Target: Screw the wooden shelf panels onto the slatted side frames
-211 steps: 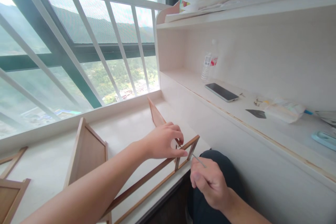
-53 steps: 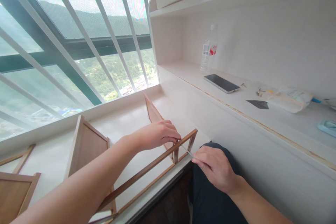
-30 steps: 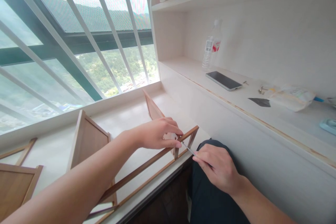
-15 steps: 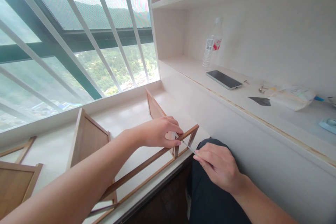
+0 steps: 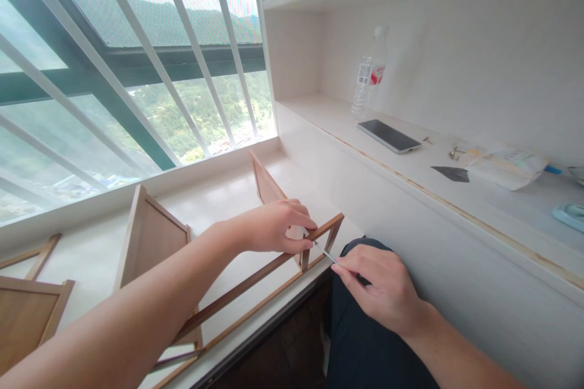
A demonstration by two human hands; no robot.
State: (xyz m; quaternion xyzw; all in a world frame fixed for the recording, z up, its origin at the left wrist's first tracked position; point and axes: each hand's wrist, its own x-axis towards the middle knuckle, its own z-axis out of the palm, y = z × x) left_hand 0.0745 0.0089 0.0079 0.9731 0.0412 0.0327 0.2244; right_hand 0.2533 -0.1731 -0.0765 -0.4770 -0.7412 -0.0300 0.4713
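A brown wooden frame (image 5: 246, 287) with an upright panel (image 5: 269, 181) at its far end stands on the white ledge. My left hand (image 5: 285, 225) is closed on the top rail, thumb and fingers pinching it near the right corner. Between the thumb and fingers of my right hand (image 5: 376, 282) is a thin metal tool that looks like a screwdriver (image 5: 325, 252). Its tip meets the rail beside my left thumb, at what seems to be a small screw. The tool's handle is mostly hidden in my right hand.
More wooden panels (image 5: 152, 237) stand and lie on the ledge (image 5: 219, 206) to the left. On the raised shelf are a plastic bottle (image 5: 369, 76), a phone (image 5: 389, 136), small metal hardware (image 5: 454, 152), a dark flat piece (image 5: 451, 174) and a plastic bag (image 5: 506, 167). Barred windows (image 5: 191, 91) lie behind.
My right hand has shifted very slightly left, and its grip on the tool has turned a little. The tool's tip stays at the rail, and my left hand keeps its hold.
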